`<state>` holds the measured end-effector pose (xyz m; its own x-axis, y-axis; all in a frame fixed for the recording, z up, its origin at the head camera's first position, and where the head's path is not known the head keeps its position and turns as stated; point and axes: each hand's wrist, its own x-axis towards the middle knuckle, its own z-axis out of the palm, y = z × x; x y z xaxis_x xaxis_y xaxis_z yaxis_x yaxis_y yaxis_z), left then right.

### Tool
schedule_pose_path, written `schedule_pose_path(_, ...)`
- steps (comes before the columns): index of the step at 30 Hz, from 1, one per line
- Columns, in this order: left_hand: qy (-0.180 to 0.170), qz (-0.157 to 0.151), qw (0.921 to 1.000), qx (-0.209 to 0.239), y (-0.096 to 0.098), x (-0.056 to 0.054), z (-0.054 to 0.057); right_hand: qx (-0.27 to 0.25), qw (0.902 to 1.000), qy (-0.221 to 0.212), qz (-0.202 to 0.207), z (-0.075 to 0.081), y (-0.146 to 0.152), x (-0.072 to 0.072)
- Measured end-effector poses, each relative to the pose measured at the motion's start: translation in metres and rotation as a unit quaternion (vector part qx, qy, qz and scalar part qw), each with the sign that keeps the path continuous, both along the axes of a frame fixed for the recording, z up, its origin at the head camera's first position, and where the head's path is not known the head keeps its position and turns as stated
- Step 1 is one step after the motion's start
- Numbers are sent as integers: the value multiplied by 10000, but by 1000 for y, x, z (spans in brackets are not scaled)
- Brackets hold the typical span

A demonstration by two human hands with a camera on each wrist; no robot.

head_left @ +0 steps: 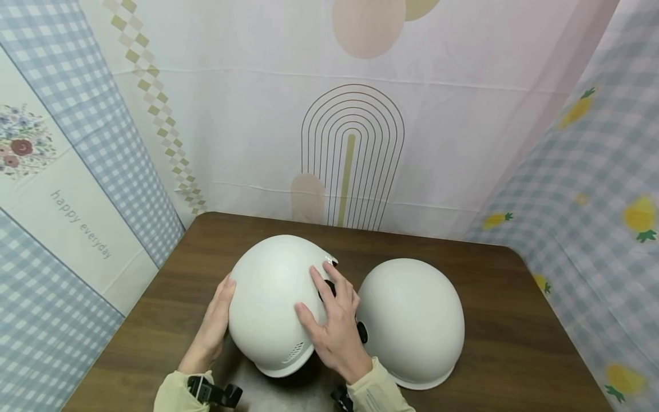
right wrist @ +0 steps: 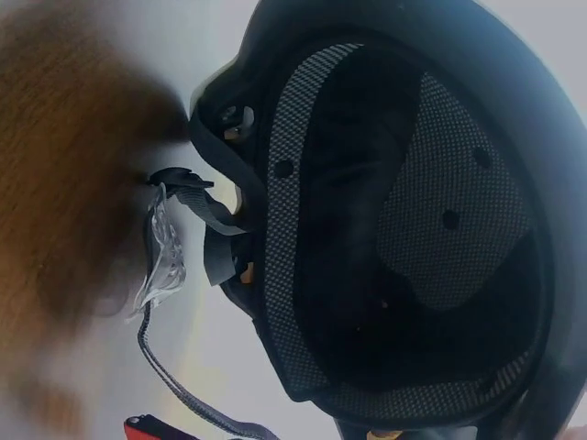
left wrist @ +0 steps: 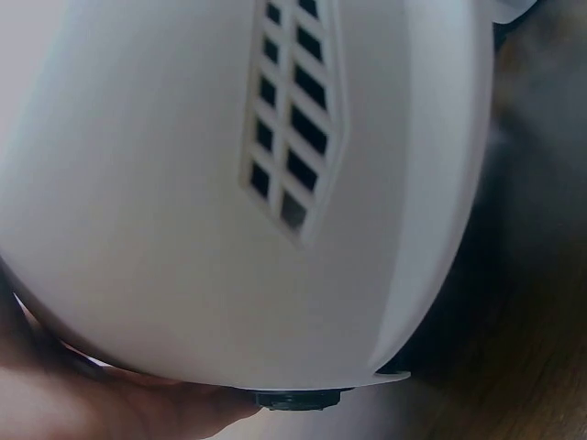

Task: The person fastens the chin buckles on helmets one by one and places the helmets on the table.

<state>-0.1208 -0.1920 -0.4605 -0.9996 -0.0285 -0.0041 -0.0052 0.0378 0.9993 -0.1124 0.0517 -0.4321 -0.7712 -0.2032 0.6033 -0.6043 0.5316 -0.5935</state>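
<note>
- Left helmet is tilted up off the table, cradled for handling.
- Left hand lies flat against its side; right hand spreads over the shell, steadying it.
- Second helmet rests just beside.

Second white helmet (brown table)

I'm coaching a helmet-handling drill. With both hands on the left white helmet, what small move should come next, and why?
Probably lift the left helmet slightly and draw it away from the right helmet. The left hand cups its side, the right hand lies spread across its shell, and the two helmets sit nearly touching on the table.
</note>
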Motion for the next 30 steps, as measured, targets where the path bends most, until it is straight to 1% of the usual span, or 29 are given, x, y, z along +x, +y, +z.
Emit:
schedule_pose_path(5, 14, 35, 10000, 6, 1, 0, 1, 39, 9998, -188, -78, 1, -2, 0)
schedule_pose_path(10, -26, 82, 10000, -19, 1, 0, 3, -354, 9978, -512, -216, 2, -7, 0)
schedule_pose_path(12, -71, 71, 9999, -46, 1, -1, 3, -592, 9952, -712, -323, 2, -9, 0)
schedule_pose_path(16, -113, 83, 9999, -62, 0, -2, 3, -987, 9861, -1232, -524, 5, -12, 1)
schedule_pose_path(19, -147, 141, 9998, -82, -1, -3, 2, -1100, 9791, -1606, -594, 7, -15, 2)
schedule_pose_path(21, -206, 171, 9996, -131, -2, -3, 1, -1032, 9767, -1759, -665, 8, -16, 3)
schedule_pose_path(23, -260, 179, 9993, -178, -3, -3, 1, -892, 9765, -1801, -784, 8, -17, 4)
schedule_pose_path(26, -300, 167, 9992, -180, -3, -3, 0, -616, 9799, -1669, -905, 8, -16, 3)
schedule_pose_path(28, -301, 147, 9993, -133, -4, -3, -1, -539, 9827, -1566, -825, 8, -14, 1)
schedule_pose_path(30, -265, 128, 9996, 2, -4, -3, -2, -570, 9847, -1505, -661, 8, -13, 0)
